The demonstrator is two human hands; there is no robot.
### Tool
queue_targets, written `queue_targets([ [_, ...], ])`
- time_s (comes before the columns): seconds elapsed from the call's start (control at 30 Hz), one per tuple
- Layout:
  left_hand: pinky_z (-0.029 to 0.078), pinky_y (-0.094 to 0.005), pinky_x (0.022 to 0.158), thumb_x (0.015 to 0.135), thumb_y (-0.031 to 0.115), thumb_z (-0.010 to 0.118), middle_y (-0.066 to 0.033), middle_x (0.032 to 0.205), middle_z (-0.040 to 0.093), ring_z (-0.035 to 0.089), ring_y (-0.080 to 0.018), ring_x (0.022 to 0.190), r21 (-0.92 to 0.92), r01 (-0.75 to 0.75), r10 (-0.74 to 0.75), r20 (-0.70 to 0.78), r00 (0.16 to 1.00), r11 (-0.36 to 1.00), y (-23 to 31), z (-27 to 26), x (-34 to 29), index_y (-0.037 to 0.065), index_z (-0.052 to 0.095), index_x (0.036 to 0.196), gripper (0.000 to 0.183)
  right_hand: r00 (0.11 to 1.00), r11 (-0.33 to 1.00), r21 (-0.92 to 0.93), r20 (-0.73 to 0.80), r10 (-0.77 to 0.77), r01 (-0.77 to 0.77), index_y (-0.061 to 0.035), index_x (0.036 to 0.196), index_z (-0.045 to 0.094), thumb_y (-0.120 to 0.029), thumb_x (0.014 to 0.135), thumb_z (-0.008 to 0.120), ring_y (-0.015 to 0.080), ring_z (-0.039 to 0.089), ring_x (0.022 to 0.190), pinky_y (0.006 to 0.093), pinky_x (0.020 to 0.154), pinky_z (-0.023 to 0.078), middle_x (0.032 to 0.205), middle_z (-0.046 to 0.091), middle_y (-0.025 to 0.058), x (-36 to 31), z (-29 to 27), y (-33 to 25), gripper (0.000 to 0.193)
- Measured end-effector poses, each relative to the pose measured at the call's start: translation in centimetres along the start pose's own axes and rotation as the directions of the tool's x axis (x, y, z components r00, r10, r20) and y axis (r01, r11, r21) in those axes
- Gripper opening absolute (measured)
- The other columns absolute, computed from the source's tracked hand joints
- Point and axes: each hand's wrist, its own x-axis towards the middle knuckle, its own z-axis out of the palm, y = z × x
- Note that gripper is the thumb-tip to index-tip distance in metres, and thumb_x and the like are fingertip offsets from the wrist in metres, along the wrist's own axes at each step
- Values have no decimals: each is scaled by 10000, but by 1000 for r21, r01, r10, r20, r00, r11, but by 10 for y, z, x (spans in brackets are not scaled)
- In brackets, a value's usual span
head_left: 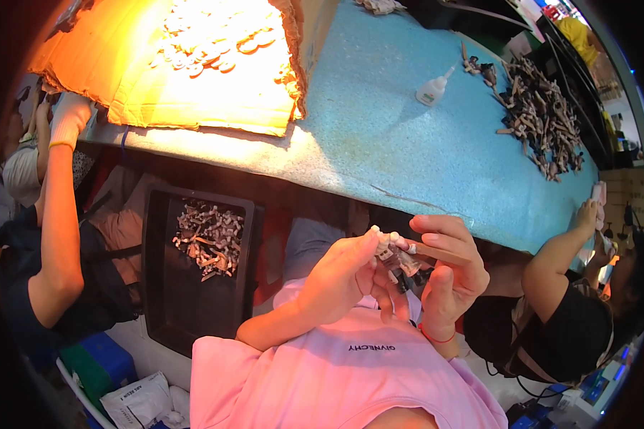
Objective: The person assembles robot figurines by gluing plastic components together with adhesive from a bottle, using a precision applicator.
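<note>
In front of my chest, above the pink shirt, both hands come together around a small figurine (396,257), pale with brown-grey and dark parts. My left hand (343,275) pinches it from the left, thumb and fingers closed on it. My right hand (454,279) is on the other side, its fingers bent round a flat brown strip (436,253) whose tip reaches the figurine. Fingers hide the figurine's lower part, and I cannot tell whether the strip is joined to it.
A black tray (157,286) with several small figure pieces stands at the left. Across the blue table (379,143) are a white dropper bottle (433,89), a heap of brown-grey pieces (540,114) and a brightly lit cardboard box (114,64). Co-workers sit on both sides.
</note>
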Motion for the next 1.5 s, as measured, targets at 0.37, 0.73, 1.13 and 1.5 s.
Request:
queue_targets([
  [0.37, 522, -379, 502, 945, 432, 267, -105, 909, 590, 632, -326, 599, -256, 48, -67, -66, 996, 965, 0, -1, 1, 0, 437, 1162, 513, 983, 980, 95, -40, 180, -176, 59, 865, 594, -186, 833, 571, 247, 573, 879, 308, 735, 453, 965, 598, 221, 4, 1, -3, 249],
  [0.73, 519, -369, 496, 944, 429, 276, -99, 946, 585, 629, -317, 570, -244, 83, -99, -53, 994, 966, 3, -1, 9, 7, 441, 1168, 506, 996, 986, -136, -29, 90, -93, 47, 830, 608, -88, 803, 585, 205, 586, 806, 278, 679, 452, 888, 618, 167, 13, -9, -6, 139],
  [1.13, 550, -388, 616, 935, 251, 372, -299, 1197, 464, 642, -324, 781, 111, 15, 0, -132, 991, 994, -1, -13, 18, -95, 386, 1235, 458, 939, 885, -340, -240, 245, -318, 39, 847, 618, -72, 869, 509, 54, 543, 581, 183, 438, 412, 706, 613, 33, 77, -82, 24, 157],
  [1.5, 533, -336, 654, 911, 151, 426, -259, 1150, 522, 634, -265, 825, 116, -28, 43, -133, 990, 993, -4, -21, 9, -63, 444, 1211, 368, 971, 967, -200, -209, 117, -159, 42, 866, 641, -108, 797, 574, 159, 641, 665, 249, 546, 544, 751, 637, 92, 315, -113, 142, 178],
])
